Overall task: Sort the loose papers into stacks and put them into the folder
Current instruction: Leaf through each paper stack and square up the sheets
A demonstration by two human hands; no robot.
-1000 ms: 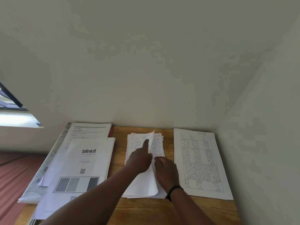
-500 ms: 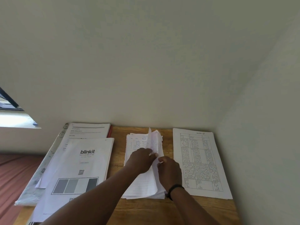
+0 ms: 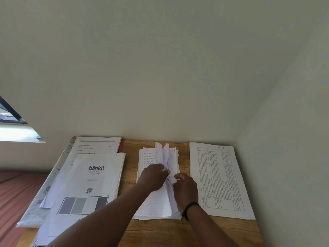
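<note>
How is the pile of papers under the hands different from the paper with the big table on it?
The middle pile is handwritten on lined sheets; the table sheet is a printed grid. The middle pile has pages standing up, gripped by the left hand and right hand; the table sheet lies flat, with no hand on it. The middle pile looks thick and ragged, the table sheet thin. Both are white and lie on the wooden desk.

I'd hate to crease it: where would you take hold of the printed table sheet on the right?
Probably the table sheet's near edge, from the front. It lies flat with its right side close against the wall, while bare desk shows before it.
</note>
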